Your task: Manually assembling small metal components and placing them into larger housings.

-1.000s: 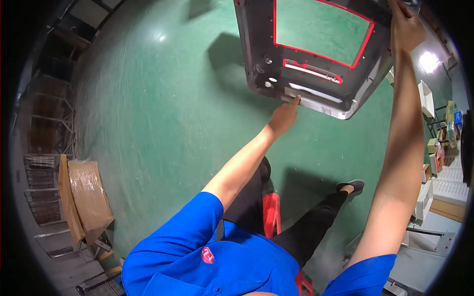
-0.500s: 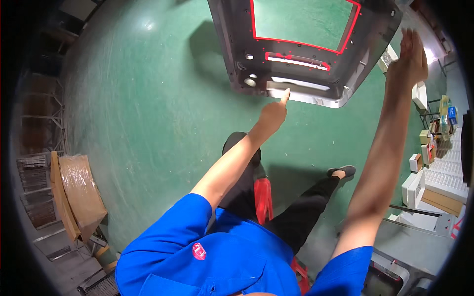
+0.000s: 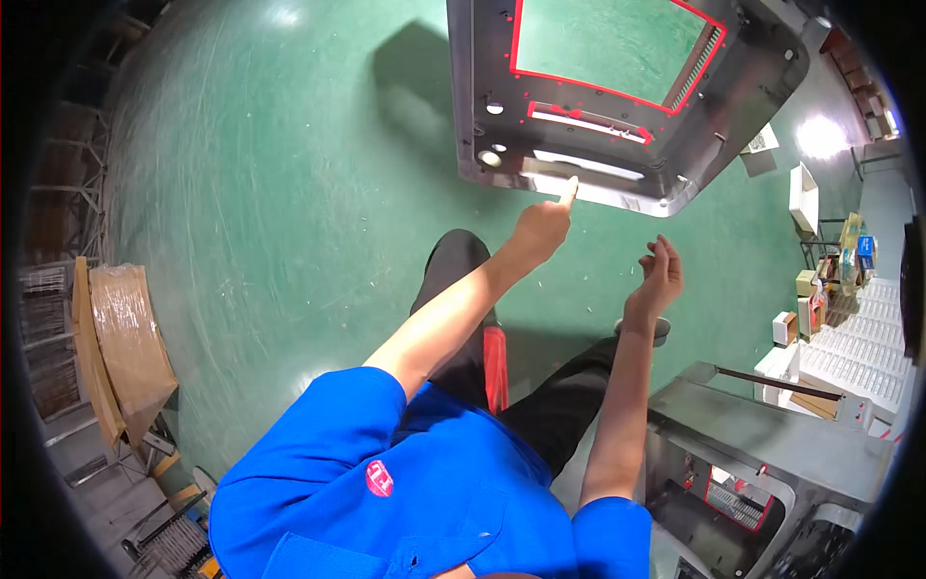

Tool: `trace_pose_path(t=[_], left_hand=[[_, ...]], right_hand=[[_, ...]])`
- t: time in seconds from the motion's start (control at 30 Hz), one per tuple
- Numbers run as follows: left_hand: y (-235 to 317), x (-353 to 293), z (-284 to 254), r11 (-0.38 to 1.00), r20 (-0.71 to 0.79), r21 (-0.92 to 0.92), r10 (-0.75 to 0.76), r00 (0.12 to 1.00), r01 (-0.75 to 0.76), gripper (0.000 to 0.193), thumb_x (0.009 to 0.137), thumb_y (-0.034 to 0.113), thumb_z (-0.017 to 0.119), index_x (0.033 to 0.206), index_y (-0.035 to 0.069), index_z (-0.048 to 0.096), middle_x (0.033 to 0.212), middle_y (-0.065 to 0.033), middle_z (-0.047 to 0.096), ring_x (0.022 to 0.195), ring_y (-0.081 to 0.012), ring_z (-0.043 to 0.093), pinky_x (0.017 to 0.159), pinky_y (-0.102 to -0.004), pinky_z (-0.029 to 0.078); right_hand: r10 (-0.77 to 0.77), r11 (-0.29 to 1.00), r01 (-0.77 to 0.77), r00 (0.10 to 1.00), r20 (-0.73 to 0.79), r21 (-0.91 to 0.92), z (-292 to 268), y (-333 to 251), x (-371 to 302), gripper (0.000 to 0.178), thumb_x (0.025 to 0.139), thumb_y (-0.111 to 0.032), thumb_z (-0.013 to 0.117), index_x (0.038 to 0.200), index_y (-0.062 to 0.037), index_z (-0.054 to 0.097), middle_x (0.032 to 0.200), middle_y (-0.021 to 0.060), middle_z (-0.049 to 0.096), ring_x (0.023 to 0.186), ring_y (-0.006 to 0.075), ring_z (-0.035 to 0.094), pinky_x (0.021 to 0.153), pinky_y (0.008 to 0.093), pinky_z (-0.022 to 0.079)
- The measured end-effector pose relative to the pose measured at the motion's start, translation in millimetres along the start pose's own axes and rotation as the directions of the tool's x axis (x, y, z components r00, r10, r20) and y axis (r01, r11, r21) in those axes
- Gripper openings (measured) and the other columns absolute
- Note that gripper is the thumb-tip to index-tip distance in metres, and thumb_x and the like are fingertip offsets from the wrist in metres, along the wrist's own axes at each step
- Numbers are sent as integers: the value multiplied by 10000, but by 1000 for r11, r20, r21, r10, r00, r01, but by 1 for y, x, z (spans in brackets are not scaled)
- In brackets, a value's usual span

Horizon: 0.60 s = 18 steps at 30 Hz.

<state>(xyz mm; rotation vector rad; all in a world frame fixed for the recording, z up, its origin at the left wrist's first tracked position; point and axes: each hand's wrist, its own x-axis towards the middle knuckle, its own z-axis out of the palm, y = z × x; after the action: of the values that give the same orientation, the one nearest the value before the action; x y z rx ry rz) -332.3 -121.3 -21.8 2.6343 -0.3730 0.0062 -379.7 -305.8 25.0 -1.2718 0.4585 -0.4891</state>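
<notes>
A large dark grey panel [image 3: 492, 130] hangs or is held above the floor at the top of the view, tilted. Red edging runs round its big rectangular opening and a narrow slot. My left hand [image 3: 542, 232] is closed on the panel's near edge, one finger laid over the bright rim; the other fingers are partly hidden. To the right of it, apart from the panel, my right hand [image 3: 659, 278] is raised with loosely bent fingers and a gap at the thumb. I see nothing in it.
At the lower right stands a grey housing [image 3: 772, 415] with a red-edged opening inside. White ribbed trays [image 3: 863, 333] and small boxes line the right side. Wrapped brown cardboard [image 3: 135, 338] leans by racks on the left. A red stool leg [image 3: 495, 367] shows beneath me.
My right hand has come down and left, from beside the panel's right edge to below its near edge. My left hand keeps hold; the panel sits slightly further right in view.
</notes>
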Motion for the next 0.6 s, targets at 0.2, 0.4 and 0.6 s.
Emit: trace_pose_path(t=[0.2, 0.4, 0.6], left_hand=[[-2, 0, -9, 995, 69, -57, -72, 995, 76, 689, 840, 91, 503, 1461, 115, 206, 743, -206, 630, 690, -373, 628, 630, -469, 497], [-6, 2, -14, 992, 2, 124, -27, 1000, 26, 745, 785, 46, 550, 1456, 59, 227, 702, -91, 626, 630, -240, 638, 541, -346, 521], [-29, 2, -12, 997, -137, 75, -7, 991, 18, 705, 798, 48, 527, 1450, 83, 262, 685, -117, 611, 587, -272, 610, 518, -385, 501]], right_hand=[[34, 997, -26, 994, 108, -78, -5, 17, -27, 128, 852, -52, 618, 941, 27, 663, 796, 78, 643, 636, 97, 565, 556, 216, 457], [1, 988, 40, 965, 262, -152, -5, 2, -46, 122, 861, -39, 606, 940, 38, 658, 786, 87, 646, 632, 102, 575, 543, 221, 463], [85, 975, -9, 940, 331, -223, -14, 11, -66, 134, 854, -49, 601, 928, 53, 649, 777, 83, 638, 604, 107, 558, 543, 234, 459]])
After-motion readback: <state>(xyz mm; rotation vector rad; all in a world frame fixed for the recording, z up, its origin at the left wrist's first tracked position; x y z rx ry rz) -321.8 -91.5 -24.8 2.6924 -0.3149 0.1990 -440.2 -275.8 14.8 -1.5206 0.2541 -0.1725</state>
